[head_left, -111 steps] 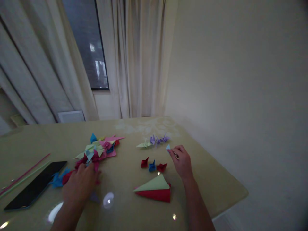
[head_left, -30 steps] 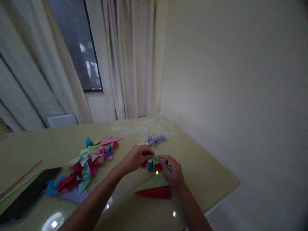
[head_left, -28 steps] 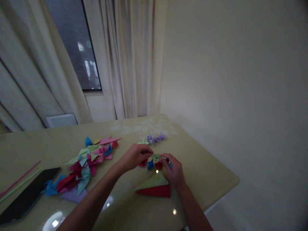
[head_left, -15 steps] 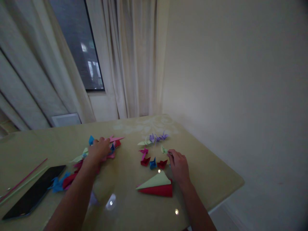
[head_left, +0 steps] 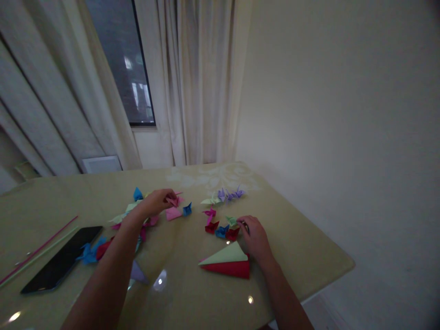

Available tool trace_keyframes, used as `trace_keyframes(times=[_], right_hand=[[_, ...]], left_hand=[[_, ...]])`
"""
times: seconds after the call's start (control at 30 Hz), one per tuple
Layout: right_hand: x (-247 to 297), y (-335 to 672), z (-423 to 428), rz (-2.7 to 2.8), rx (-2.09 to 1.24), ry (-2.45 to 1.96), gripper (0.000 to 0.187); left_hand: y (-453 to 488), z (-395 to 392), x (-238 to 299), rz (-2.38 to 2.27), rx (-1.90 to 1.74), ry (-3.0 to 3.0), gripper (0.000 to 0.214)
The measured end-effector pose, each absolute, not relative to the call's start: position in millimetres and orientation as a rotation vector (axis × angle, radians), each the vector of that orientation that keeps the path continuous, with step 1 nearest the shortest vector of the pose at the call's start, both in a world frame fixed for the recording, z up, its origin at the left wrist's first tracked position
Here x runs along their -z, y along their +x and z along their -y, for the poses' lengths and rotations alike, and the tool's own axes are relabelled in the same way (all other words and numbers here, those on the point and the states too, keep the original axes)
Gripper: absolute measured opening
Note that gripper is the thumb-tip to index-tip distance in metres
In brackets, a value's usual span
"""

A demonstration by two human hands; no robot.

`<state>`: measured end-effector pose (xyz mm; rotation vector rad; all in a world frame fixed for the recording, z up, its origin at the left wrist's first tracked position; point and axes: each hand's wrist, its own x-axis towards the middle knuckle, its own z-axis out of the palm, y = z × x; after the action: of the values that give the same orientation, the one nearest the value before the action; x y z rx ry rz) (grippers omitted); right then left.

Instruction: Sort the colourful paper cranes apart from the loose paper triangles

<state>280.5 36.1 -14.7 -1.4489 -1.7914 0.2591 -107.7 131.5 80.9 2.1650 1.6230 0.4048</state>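
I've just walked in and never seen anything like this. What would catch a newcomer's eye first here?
Probably the bright jumble of folded paper on the left, where the left hand is at a pink piece. Next comes the bold pale green and red paper wedge lying nearer the viewer, left of the right forearm. A flat black device also stands out at the table's left.

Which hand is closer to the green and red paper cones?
Right. Your right hand is beside the right end of the green and red paper cones; your left hand is farther off, leftward, by pink paper.
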Motion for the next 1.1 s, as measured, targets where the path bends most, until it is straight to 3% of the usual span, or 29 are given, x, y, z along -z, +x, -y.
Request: trace_keyframes(times=[0.17, 0.4, 0.7, 1.1], right_hand=[[14, 279, -35, 1.771, -0.267, -1.38, 0.023], [11, 283, -31, 1.639, -0.171, -1.433, 0.022], [13, 284, -30, 1.589, -0.209, -1.46, 0.024], [15, 285, -31, 1.592, -0.171, -1.449, 0.024]], left_hand=[[-76, -113, -102, -1.297, -0.56, 2.276, 0.025], [-48, -106, -95, -1.22, -0.452, 2.277, 0.016], [-31, -109, -86, -1.587, -0.463, 2.413, 0.031], [-26, -124, -54, -1.737, -0.513, 2.245, 0.028]])
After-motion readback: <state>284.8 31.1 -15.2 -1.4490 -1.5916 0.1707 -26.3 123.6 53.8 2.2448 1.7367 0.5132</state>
